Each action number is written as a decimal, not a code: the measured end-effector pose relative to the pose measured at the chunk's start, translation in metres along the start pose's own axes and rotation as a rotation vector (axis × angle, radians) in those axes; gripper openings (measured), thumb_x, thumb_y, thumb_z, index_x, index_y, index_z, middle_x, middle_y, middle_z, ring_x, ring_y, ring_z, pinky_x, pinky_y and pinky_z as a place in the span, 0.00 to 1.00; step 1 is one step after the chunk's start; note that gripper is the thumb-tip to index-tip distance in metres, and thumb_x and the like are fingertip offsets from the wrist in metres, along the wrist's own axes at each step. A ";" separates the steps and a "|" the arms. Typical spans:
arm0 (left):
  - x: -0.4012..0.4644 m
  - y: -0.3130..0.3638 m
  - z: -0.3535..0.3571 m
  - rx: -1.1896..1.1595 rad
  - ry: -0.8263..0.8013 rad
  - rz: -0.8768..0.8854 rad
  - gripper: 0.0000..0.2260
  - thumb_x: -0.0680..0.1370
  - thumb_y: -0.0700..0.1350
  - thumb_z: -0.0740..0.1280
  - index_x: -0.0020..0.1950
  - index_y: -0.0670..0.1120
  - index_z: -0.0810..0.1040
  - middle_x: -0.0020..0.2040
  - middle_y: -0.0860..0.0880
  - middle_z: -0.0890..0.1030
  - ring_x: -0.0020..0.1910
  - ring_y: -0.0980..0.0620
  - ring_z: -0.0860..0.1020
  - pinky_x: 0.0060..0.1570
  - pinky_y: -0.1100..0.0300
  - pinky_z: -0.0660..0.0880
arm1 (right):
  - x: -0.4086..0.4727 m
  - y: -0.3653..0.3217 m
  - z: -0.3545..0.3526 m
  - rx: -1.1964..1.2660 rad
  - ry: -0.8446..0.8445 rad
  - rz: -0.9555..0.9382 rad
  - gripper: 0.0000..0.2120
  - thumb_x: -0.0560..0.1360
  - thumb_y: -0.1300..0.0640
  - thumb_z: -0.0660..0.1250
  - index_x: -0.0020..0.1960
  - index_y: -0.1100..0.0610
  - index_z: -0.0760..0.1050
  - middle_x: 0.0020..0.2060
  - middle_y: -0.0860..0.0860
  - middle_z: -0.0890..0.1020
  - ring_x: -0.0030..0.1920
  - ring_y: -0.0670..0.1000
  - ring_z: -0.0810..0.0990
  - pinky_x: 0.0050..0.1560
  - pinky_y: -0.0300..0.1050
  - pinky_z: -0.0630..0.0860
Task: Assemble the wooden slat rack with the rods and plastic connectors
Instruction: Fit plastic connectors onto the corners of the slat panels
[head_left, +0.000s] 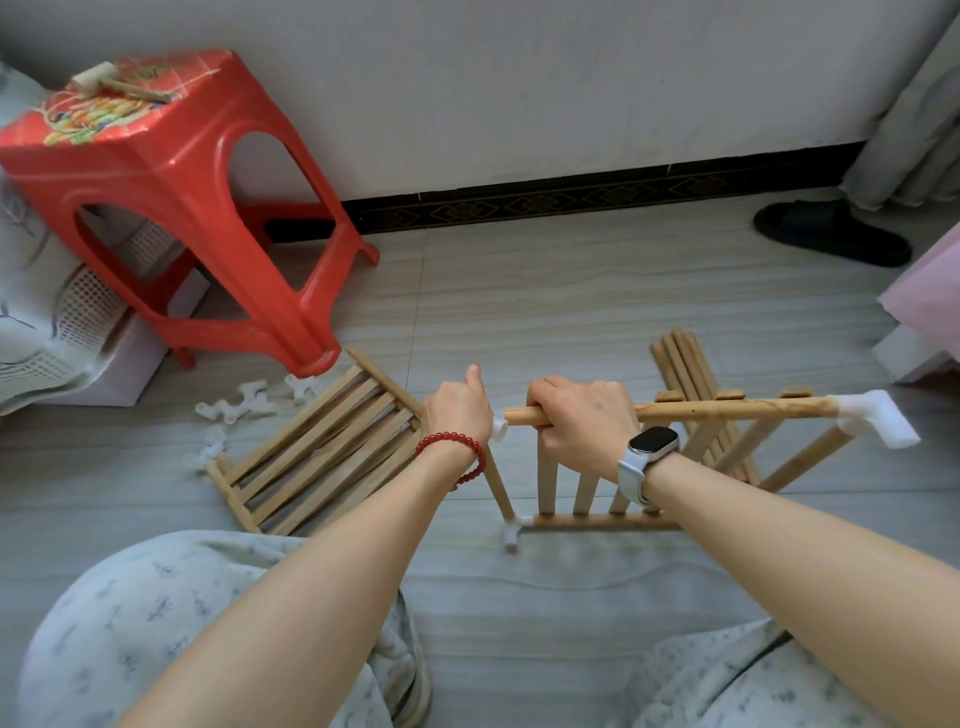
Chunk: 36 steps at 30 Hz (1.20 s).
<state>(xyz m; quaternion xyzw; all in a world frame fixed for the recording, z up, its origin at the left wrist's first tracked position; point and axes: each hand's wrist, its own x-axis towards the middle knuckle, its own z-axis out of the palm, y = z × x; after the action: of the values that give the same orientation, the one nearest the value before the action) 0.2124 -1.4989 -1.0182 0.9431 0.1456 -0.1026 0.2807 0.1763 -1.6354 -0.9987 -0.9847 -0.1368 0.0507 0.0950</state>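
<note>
Rack (597, 499) upright on floor, part-built. Right hand (582, 421) fingers wrapped round top rod (727, 409); left hand (460, 415) fingers clamped on white connector (500, 429) at rod end. Spare slat panel (322, 452) flat beside.

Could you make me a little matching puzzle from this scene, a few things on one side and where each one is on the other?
Things:
1. wooden mallet
2. black slipper
3. spare slat panel
4. loose white connectors

Places:
A. lying flat on the floor, partly behind the left hand
B. on top of the red stool
C. scattered on the floor near the stool's front leg
D. on the floor by the wall, far right

Pairs: 1-B, 2-D, 3-A, 4-C
</note>
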 end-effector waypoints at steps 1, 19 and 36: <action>-0.001 0.001 -0.002 0.002 -0.010 0.005 0.28 0.83 0.54 0.46 0.48 0.38 0.80 0.40 0.42 0.77 0.37 0.47 0.73 0.34 0.58 0.67 | 0.000 0.001 0.000 -0.001 0.002 0.001 0.06 0.77 0.56 0.57 0.53 0.51 0.70 0.47 0.47 0.77 0.37 0.52 0.70 0.37 0.43 0.62; -0.023 -0.016 -0.021 -0.058 -0.196 0.315 0.26 0.82 0.51 0.52 0.27 0.45 0.75 0.31 0.46 0.78 0.31 0.52 0.73 0.36 0.60 0.68 | 0.007 0.006 -0.003 0.040 -0.045 -0.018 0.06 0.77 0.53 0.58 0.54 0.51 0.70 0.50 0.48 0.77 0.42 0.55 0.76 0.38 0.44 0.63; -0.012 0.007 -0.015 -0.035 -0.040 0.197 0.26 0.83 0.52 0.50 0.29 0.45 0.72 0.33 0.46 0.76 0.36 0.48 0.73 0.33 0.58 0.66 | -0.010 0.001 -0.007 0.041 -0.100 -0.135 0.09 0.78 0.48 0.60 0.54 0.51 0.71 0.49 0.48 0.74 0.38 0.52 0.70 0.36 0.44 0.62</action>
<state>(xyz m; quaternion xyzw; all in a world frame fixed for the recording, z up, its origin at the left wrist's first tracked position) 0.2054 -1.4988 -0.9987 0.9455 0.0484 -0.0909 0.3088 0.1676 -1.6403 -0.9912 -0.9674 -0.2062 0.0962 0.1113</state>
